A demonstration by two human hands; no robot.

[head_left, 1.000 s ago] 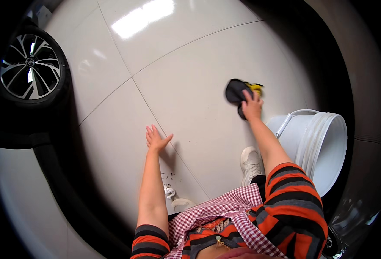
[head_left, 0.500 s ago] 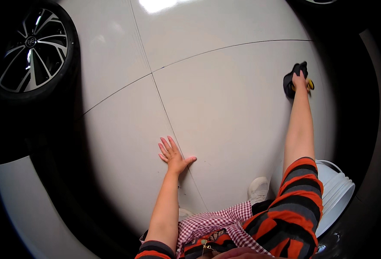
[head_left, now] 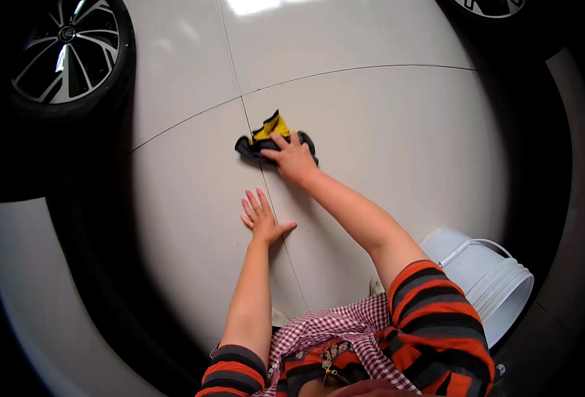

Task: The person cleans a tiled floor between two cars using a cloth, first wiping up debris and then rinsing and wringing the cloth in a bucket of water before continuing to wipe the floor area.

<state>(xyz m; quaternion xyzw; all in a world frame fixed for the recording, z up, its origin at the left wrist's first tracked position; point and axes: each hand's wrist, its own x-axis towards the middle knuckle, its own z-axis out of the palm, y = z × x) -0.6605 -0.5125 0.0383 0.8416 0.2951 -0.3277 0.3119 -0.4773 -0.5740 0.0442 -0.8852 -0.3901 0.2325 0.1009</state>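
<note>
Your right hand (head_left: 294,161), fingers parted, covers part of the bunched black-and-yellow cloth (head_left: 260,143), grip not determinable; the cloth lies lengthwise left to right on the pale floor (head_left: 385,132), beyond your left hand (head_left: 264,223), spread wide and holding nothing.

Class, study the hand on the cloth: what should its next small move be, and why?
Probably the right hand should slide the black-and-yellow cloth rightward: the cloth lies bunched beneath it across a floor seam, the pale floor stretches on to the right, and pulling straight toward the body could bump the spread left hand.
</note>
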